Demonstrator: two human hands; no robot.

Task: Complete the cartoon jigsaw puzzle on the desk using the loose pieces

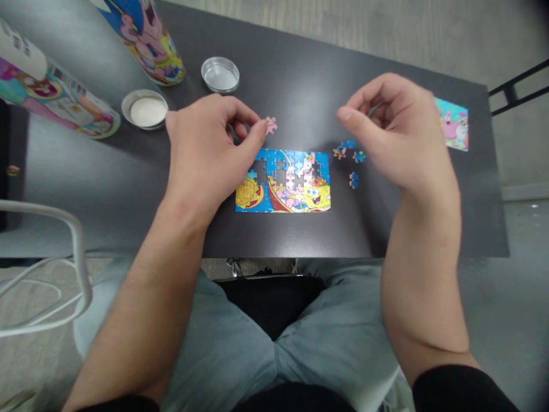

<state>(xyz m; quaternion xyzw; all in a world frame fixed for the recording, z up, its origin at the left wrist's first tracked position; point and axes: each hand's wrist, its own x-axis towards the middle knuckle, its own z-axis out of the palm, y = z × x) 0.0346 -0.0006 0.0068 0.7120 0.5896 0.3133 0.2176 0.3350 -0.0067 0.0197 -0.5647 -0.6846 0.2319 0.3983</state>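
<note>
Desk point(300, 74): dark, matte top, filling the middle of the view; grey floor beyond its far and right edges.

Left hand point(206, 151): over the desk left of centre, fingers curled, thumb and forefinger pinched on a small pink puzzle piece point(270, 125), which is held just beyond the far edge of the puzzle, above the desk top.

Right hand point(398, 137): raised over the right part of the desk, fingers curled inward toward the palm; whether it holds anything cannot be told.

Tubes: one cartoon-printed tube point(148, 37) at the far left, leaning; a second tube point(51, 91) lying further left, its mouth toward the near side.

Puzzle point(283, 182): partly assembled rectangle, blue and yellow cartoon print, flat at the near centre of the desk between the two hands; several gaps along its far rows.

Picture card point(452, 124): small cartoon print, flat at the far right of the desk, partly behind the right hand.

Lids: a round metal lid point(220, 75) at the far centre-left, hollow side up; a second lid point(144, 109) to its left, near the lying tube, showing a white inside.

Loose pieces point(349, 150): a few blue pieces just right of the puzzle, under the right hand's fingers; one more piece point(354, 180) a little nearer, apart from them.
</note>
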